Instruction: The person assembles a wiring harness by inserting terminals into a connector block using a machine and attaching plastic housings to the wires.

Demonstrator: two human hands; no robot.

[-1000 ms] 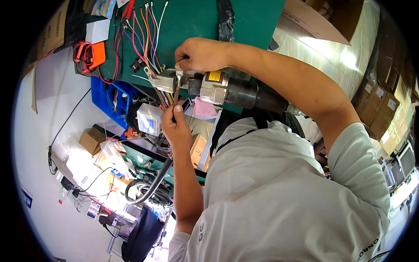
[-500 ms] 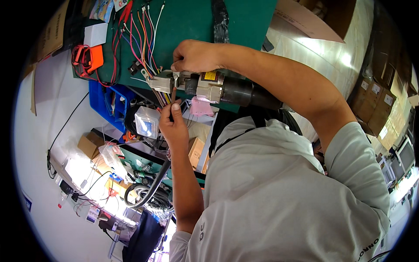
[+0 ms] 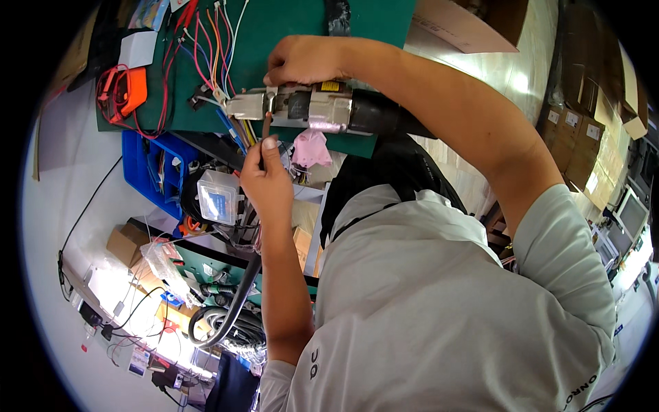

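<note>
A crimping tool (image 3: 329, 111), silver-bodied with a yellow label and black handle, lies across the near edge of the green work surface. Between its jaws sits a metal cable lug (image 3: 271, 94). My left hand (image 3: 270, 180) is closed, pinching a brown-sleeved cable (image 3: 266, 127) just below the jaws. On the far side of the tool, my right hand (image 3: 305, 60) is closed, with thumb and fingertips at the lug's upper end. Several coloured wires (image 3: 240, 129) run beside the jaw head.
Loose wires with connectors (image 3: 218, 41) spread over the green mat (image 3: 288, 17). At the left are an orange device with red leads (image 3: 130, 91) and a blue bin (image 3: 145, 168). A clear plastic box (image 3: 218, 198) and pink cloth (image 3: 311, 147) sit below the edge. Cardboard boxes (image 3: 573, 147) stand at right.
The whole view has shifted, so the bench, tool and both hands appear slightly higher and further left. Both hands keep the same hold at the jaws.
</note>
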